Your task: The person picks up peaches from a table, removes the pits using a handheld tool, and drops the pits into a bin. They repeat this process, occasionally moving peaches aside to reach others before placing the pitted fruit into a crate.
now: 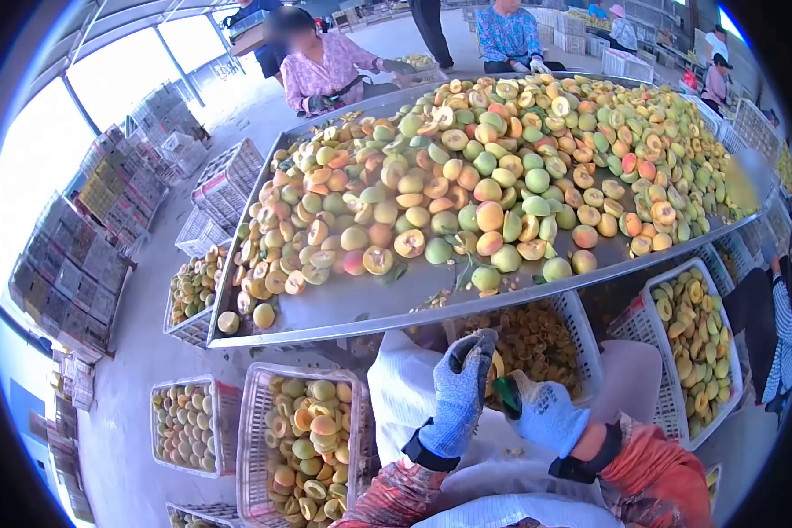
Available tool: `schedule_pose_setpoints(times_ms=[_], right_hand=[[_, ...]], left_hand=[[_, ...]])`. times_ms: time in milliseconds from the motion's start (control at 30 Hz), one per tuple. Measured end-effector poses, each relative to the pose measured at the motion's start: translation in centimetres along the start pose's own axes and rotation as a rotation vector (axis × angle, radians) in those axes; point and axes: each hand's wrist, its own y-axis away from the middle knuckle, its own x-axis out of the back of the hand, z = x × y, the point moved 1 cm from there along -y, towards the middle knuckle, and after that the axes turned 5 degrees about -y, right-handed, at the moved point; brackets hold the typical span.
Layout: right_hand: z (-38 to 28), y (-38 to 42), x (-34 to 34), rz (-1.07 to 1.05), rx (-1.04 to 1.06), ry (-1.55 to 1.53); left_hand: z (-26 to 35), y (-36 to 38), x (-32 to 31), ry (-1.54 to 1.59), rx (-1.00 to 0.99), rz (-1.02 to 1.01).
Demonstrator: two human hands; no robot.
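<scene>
My left hand (460, 387), in a blue knitted glove with a dark coated palm, is closed around a yellow fruit half (495, 371), like apricot or peach; only its edge shows. My right hand (541, 409), in a similar glove, grips a small tool with a green handle (507, 396); its working end is hidden near the fruit. Both hands are close together above my lap, in front of a crate of pits and scraps (537, 343). Beyond them, the metal table (343, 304) carries a heap of whole and halved fruit (466, 185).
Crates of fruit stand at my left (304, 449) and farther left (185, 422). Another fruit crate (695, 352) is at my right. The table's raised metal rim (466, 308) runs before me. Across it sit people, one in a pink top (330, 66). Stacked crates (70, 273) line the left side.
</scene>
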Motion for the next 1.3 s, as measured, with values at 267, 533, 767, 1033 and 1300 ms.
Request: schedule_pose_setpoints(times_ms=[267,533,767,1033,1300], right_hand=[[0.7,0.1,-0.2,0.111,0.001,-0.199],[-2.1,0.6,0.2,0.199,0.272,-0.749],[2.5,-1.4,1.3,0.094,-0.068,-0.69],[1.1,1.9,2.6,0.41,-0.008,0.031],[1.3,1.9,2.1,0.412,0.09,0.148]], left_hand=[[-0.3,-0.4,-0.3,0.067,-0.108,0.013],[1.2,0.0,-0.6,-0.317,-0.733,0.073],[-1.2,-2.2,-2.0,0.389,-0.05,-0.006],[-0.7,-2.8,-2.0,0.644,0.129,-0.14],[-0.1,-2.0,-2.7,0.583,0.098,-0.21]])
